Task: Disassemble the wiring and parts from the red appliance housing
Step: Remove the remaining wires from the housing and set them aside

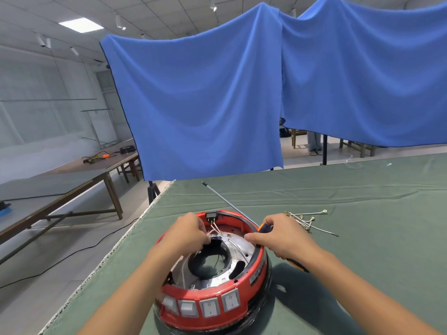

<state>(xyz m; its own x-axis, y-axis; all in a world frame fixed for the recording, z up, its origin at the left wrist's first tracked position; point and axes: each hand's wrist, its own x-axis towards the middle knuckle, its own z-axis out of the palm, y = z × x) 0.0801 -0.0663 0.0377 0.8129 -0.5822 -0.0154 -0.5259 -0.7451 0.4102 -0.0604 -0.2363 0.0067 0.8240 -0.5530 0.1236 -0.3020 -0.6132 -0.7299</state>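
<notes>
The round red appliance housing [242,288] sits upside down on the green table cover, with several white rocker switches along its near side. Inside it are a metal plate with a black ring and thin white wires [235,245]. My left hand [191,232] is inside the housing's far left part, fingers closed on white wires near a black part. My right hand [280,234] rests on the housing's right rim and grips a long screwdriver [227,203] with an orange and dark handle; its shaft points away to the far left.
A bundle of removed white wires with ring terminals [308,220] lies on the green cover [362,213] to the right of my right hand. The table's left edge [135,228] is close by. Blue cloths [217,105] hang behind; wooden tables [72,175] stand to the left.
</notes>
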